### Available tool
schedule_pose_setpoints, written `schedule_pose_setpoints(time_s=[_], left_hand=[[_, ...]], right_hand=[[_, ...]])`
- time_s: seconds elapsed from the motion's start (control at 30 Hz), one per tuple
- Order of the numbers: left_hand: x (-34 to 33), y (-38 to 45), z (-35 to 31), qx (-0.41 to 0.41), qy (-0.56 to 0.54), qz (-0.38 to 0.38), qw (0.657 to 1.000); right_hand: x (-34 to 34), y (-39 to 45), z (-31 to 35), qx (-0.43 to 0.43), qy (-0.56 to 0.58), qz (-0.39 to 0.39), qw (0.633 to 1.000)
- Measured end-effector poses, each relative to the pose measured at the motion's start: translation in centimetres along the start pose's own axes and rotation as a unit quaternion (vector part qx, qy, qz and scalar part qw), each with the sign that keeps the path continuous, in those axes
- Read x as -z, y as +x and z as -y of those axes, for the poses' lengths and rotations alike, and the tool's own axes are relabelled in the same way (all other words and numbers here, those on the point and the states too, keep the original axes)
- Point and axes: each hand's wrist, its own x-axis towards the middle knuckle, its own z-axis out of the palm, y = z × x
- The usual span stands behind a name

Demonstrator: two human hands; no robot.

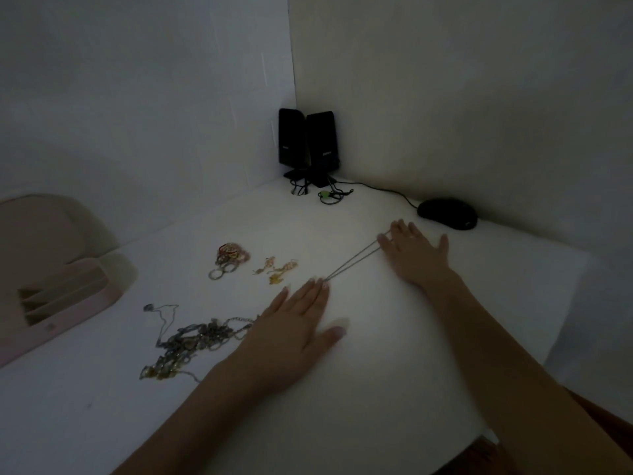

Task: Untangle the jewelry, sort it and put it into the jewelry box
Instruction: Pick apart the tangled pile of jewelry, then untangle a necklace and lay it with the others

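While a thin chain (352, 260) is stretched taut, left hand (294, 323) flat, fingers spread, right hand (416, 250) spread at 2 o'clock, chain ends pressed under fingertips.

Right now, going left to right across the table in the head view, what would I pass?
Pink jewelry box → tangled pile of necklaces → cluster of rings → gold earrings → thin silver chain stretched between the hands → black computer mouse.
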Motion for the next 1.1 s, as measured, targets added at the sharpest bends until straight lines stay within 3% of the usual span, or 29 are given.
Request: schedule_pose_setpoints(time_s=[0.27, 0.4, 0.5, 0.57, 0.63, 0.77, 0.87, 1.0, 1.1], left_hand=[[0.3, 0.0, 0.1, -0.011, 0.008, 0.014, 1.0], [0.6, -0.4, 0.1, -0.018, 0.017, -0.027, 0.999], [1.5, -1.7, 1.3, -0.012, 0.055, -0.071, 0.996], [2.5, -3.5, 2.7, -0.004, 0.048, -0.08, 0.996], [3.6, -6.1, 4.4, 0.03, 0.032, -0.064, 0.997], [4.6, -10.9, 8.1, 0.114, -0.052, -0.032, 0.992], [4.1, -12.4, 9.5, 0.095, -0.071, -0.076, 0.99], [3.8, -13.0, 10.4, 0.081, -0.067, -0.171, 0.98], [3.9, -12.6, 10.7, 0.11, -0.107, -0.184, 0.971]], right_hand=[[0.1, -0.5, 0.2, -0.005, 0.024, -0.026, 0.999], [0.3, -2.6, 1.3, 0.042, 0.075, -0.145, 0.986], [0.5, -5.8, 3.7, 0.105, 0.123, -0.247, 0.955], [0.6, -8.5, 5.9, 0.16, 0.159, -0.275, 0.934], [0.6, -10.9, 8.4, 0.226, 0.203, -0.238, 0.922], [-0.5, -14.3, 14.3, 0.353, 0.251, -0.055, 0.9], [-1.8, -14.6, 18.2, 0.376, 0.215, 0.081, 0.898], [-2.4, -13.7, 21.9, 0.388, 0.181, 0.07, 0.901], [-2.3, -13.5, 22.9, 0.365, 0.23, 0.092, 0.897]])
